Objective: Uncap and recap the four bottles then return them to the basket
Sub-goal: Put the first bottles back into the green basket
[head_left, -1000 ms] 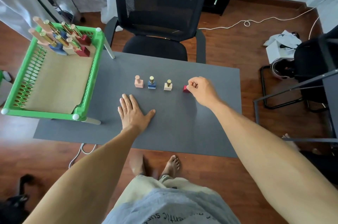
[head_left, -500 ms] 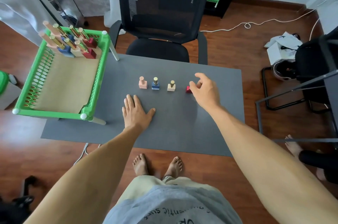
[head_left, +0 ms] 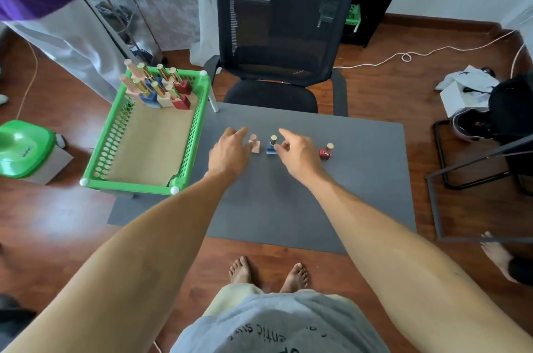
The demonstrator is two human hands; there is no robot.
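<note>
Both hands, the left hand [head_left: 229, 150] and right hand [head_left: 298, 155], are reaching empty and loosely spread for the capped bottles near the surface's far edge, none yet heading to the basket [head_left: 95, 162]

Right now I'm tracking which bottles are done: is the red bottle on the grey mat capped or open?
Capped. The small red square bottle stands upright with its gold cap on, clear of both hands.

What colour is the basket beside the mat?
Bright green basket, clearest in the head view.
</note>
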